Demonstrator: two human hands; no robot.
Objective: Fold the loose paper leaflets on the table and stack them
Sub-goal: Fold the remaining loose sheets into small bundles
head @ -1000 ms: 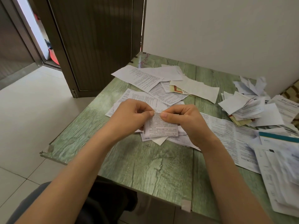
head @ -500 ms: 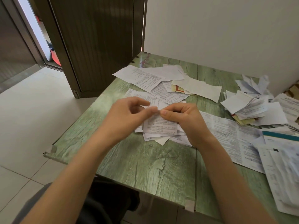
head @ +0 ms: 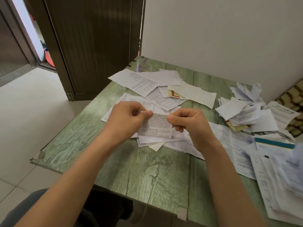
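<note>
Green wood-grain table (head: 139, 174) | white wall (head: 213, 30) | left hand (head: 126, 122), right hand (head: 191, 126) pinching leaflet (head: 155, 126)

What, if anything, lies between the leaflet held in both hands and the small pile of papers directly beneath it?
Nothing visible does. The left hand and right hand pinch the leaflet by its top corners; it hangs right over the small pile on the table, nothing between.

Small folded printed leaflet (head: 155, 126) held above loose leaflets (head: 161, 93), seemingly folded pile (head: 242, 114) at right
</note>
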